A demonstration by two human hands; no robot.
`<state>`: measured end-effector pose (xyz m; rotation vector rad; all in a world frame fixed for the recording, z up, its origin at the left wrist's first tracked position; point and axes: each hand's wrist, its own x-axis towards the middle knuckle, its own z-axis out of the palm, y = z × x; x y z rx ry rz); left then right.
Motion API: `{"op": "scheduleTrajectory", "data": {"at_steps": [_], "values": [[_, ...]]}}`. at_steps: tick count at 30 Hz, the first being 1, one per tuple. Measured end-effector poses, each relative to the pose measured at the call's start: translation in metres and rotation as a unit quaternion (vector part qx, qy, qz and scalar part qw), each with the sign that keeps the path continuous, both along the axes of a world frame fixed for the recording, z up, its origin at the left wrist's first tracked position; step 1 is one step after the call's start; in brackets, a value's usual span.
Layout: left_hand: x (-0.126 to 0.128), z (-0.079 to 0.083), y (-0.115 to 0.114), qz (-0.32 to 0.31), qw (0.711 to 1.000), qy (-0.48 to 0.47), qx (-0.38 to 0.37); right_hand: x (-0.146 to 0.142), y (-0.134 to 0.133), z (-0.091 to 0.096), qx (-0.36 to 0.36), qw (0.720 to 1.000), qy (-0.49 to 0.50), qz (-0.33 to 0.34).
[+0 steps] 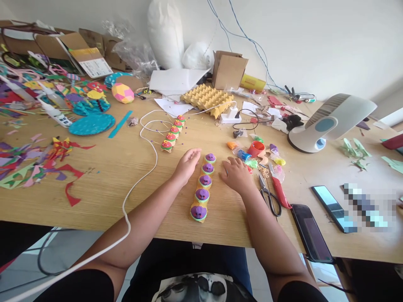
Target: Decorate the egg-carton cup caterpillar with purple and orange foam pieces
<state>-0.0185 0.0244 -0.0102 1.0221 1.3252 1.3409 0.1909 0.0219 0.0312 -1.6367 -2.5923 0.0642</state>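
Note:
Between my hands lies a strip of egg-carton cups (205, 181) in a row running away from me, topped with purple and green clay and small faces. My left hand (188, 163) is beside its far left end, fingers stretched out, holding nothing. On the other side, my right hand (235, 173) rests palm down on the table, fingers apart and slightly bent, apart from the strip. A second egg-carton strip (171, 137), with red and green clay and purple-tipped pins at its sides, lies beyond my left hand.
Right of my right hand are scissors (270, 196), a red-handled knife (279, 188), clay packets (244, 154), a red tape roll (256, 148) and phones (311, 233). A white fan (327, 123) stands farther right. A white cable (138, 180) crosses the left side; paper scraps (28, 163) lie beyond.

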Motion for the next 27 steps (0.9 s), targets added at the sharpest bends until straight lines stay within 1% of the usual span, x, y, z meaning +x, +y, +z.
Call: {"op": "scheduleTrajectory", "data": {"at_steps": [2, 3, 7, 11, 13, 16, 21, 24, 27], "values": [[-0.002, 0.001, 0.000, 0.007, 1.000, 0.017, -0.006, -0.001, 0.000, 0.002, 0.026, 0.999, 0.021, 0.005], [-0.004, 0.002, 0.000, 0.006, 0.999, 0.033, -0.009, -0.002, -0.001, 0.003, 0.028, 0.999, 0.031, 0.012], [-0.009, 0.001, -0.001, -0.023, 0.994, 0.108, -0.008, -0.008, -0.004, 0.003, -0.018, 0.997, 0.050, 0.049], [-0.010, -0.007, -0.003, -0.042, 0.989, 0.138, 0.000, -0.014, -0.006, -0.002, -0.040, 0.995, 0.061, 0.068], [-0.009, -0.011, -0.002, -0.054, 0.992, 0.111, -0.016, -0.015, -0.006, -0.003, -0.040, 0.995, 0.064, 0.069], [-0.006, -0.013, 0.000, -0.049, 0.997, 0.061, -0.023, -0.016, -0.006, -0.004, -0.046, 0.995, 0.058, 0.061], [-0.002, -0.007, 0.000, -0.023, 1.000, 0.011, -0.012, -0.016, -0.003, -0.009, -0.050, 0.996, 0.054, 0.042], [-0.001, -0.006, -0.001, -0.017, 1.000, 0.010, -0.010, -0.015, -0.001, -0.011, -0.043, 0.997, 0.045, 0.034], [-0.002, -0.010, 0.000, -0.009, 0.998, 0.053, 0.024, -0.014, 0.000, -0.012, -0.033, 0.998, 0.042, 0.022]]}}
